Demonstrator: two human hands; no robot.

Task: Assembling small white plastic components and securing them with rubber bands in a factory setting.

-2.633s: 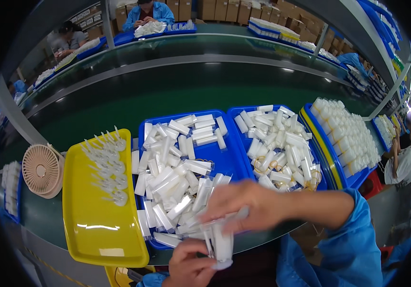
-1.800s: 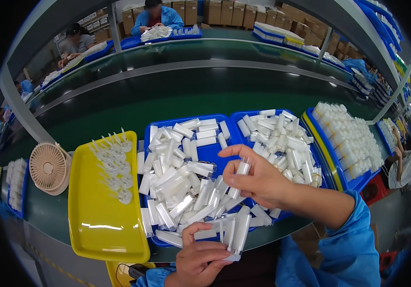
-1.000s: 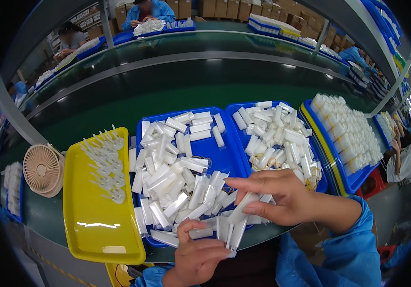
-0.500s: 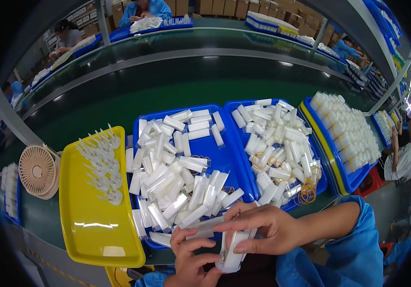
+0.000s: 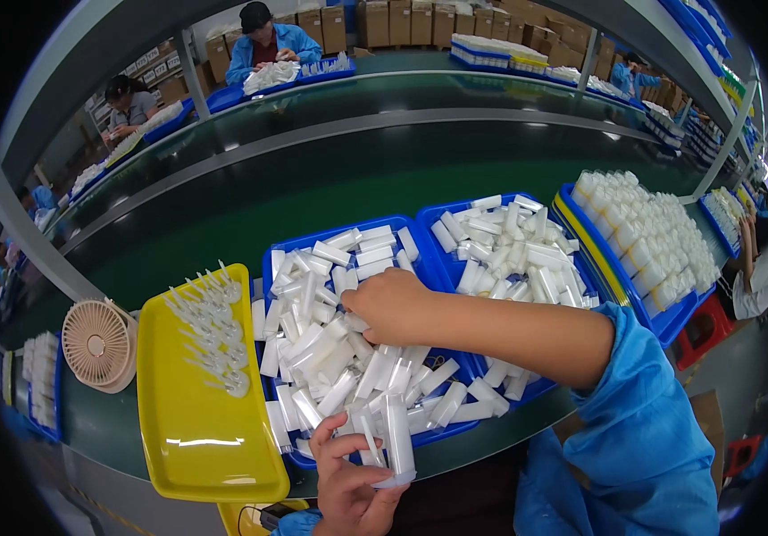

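My left hand [image 5: 353,487], near the front edge, is closed on an upright white tube in a clear sleeve [image 5: 399,438], with a translucent end at the bottom. My right arm stretches across the blue trays. My right hand [image 5: 390,305] is over the left blue tray [image 5: 335,234], its fingers bent down and closed around a small whitish piece [image 5: 357,323] at the pile. Many white tubes in clear sleeves [image 5: 313,344] fill this tray loosely. What the right fingers grip is partly hidden by the hand.
A yellow tray [image 5: 205,447] with rows of thin clear-stemmed parts [image 5: 210,330] lies left, beside a beige fan [image 5: 98,344]. Another blue tray [image 5: 433,219] of white tubes is at right; beyond it stand stacked trays of bundled white pieces [image 5: 638,232]. Co-workers [image 5: 277,45] sit across the belt.
My right hand has let go of the tube at my left hand and moved up and left into the tubes. My left hand still holds its tube, now more upright. The view has shifted slightly.
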